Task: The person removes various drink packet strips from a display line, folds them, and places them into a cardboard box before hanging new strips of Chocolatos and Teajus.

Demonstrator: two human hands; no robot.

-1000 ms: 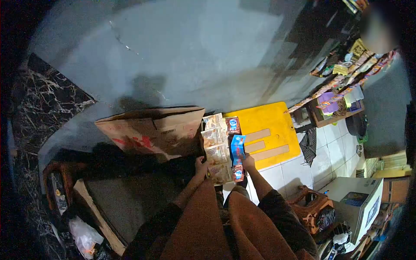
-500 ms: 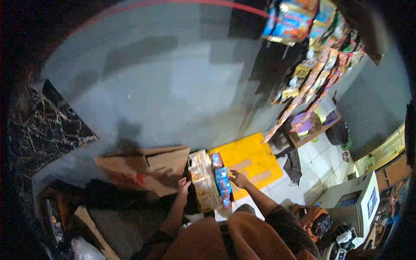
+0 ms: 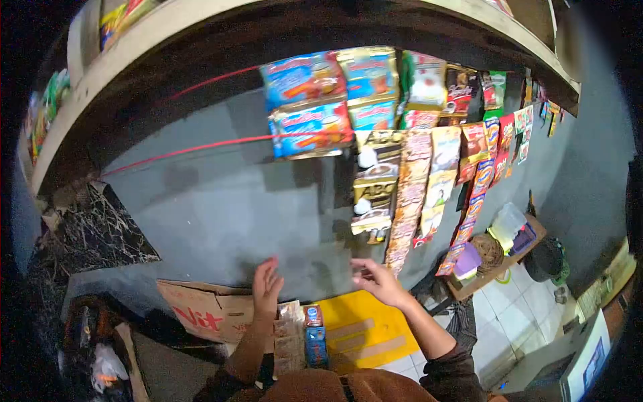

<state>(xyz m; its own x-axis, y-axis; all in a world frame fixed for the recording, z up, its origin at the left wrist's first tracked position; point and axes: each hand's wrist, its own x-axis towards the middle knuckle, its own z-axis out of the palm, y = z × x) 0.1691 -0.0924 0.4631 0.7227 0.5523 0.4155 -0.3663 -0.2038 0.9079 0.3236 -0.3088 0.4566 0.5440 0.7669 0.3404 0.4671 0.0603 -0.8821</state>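
Lifted left hand [image 3: 267, 285] and right hand [image 3: 380, 280] away from sachets [image 3: 316, 343], now lying below at 6 o'clock. Released, fingers loosely bent, gripping nothing visible. Tilted view up, bringing more hanging packs [image 3: 410, 174] in at 1 o'clock. Apparently paused sachet handling.

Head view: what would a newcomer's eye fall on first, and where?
Probably the bright sachets hanging along the grey wall, at upper centre and right. Next come the left hand and right hand, apart in front of that wall. Lower down, pale and blue packs show beside a yellow board.
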